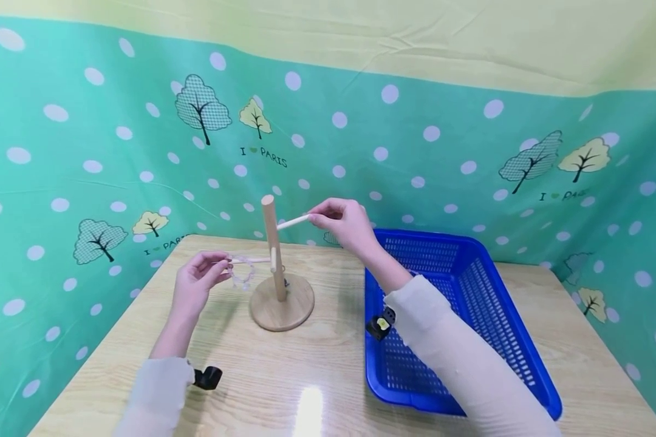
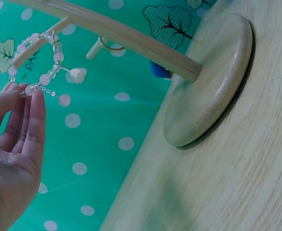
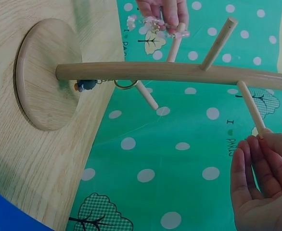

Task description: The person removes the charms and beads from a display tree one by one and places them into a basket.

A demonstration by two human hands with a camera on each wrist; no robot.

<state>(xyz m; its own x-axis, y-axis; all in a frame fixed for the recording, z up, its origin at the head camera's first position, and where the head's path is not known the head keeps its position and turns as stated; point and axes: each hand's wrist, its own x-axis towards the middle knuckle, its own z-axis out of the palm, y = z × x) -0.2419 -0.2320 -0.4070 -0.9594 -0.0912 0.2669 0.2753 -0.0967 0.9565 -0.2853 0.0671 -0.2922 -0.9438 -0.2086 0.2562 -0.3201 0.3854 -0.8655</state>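
A wooden stand with a round base (image 1: 282,303) and several pegs stands upright on the table. My left hand (image 1: 194,282) pinches a pink and clear beaded bracelet (image 2: 58,57), which has a white flower charm (image 2: 77,75) and a short tail chain. The bracelet's loop overlaps the left peg (image 2: 37,45) of the stand, with fingertips at the loop's lower edge. My right hand (image 1: 345,223) pinches the tip of the upper right peg (image 1: 293,221) between thumb and fingers. From another peg hangs a key ring (image 3: 125,85) with a small dark blue figure (image 3: 86,85).
A blue plastic basket (image 1: 373,364) with perforated walls sits on the table's right side, under my right forearm. Behind the wooden table (image 1: 262,388) hangs a green dotted cloth (image 1: 328,145) printed with trees.
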